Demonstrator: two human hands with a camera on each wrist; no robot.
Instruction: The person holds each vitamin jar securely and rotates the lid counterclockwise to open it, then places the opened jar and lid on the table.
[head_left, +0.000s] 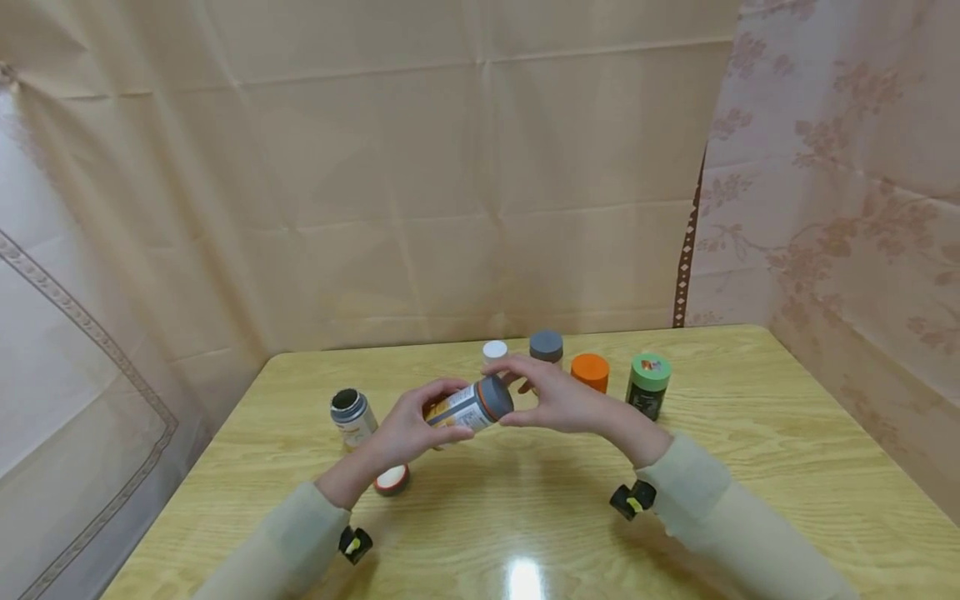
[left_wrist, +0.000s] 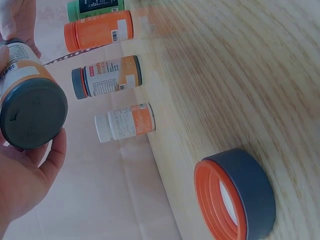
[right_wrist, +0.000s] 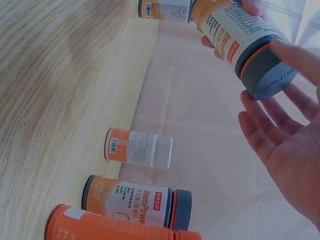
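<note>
Now our left hand (head_left: 408,425) grips the tilted bottle (head_left: 459,410) above the worktop (head_left: 465,517); our right hand (head_left: 558,400) touches its grey cap (head_left: 497,397), clasping or not we can't tell. Uncapped bottle (head_left: 356,427) at its nine o'clock, loose lid (head_left: 392,481) at eight.

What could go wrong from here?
Spill: the left hand holds a tilted bottle, the right hand at its grey cap; if that comes off, contents might pour out.
Knock: an uncapped bottle stands close by the left hand and might get tipped.
Mix-up: the loose cap resembles the grey cap, so they might get swapped.
</note>
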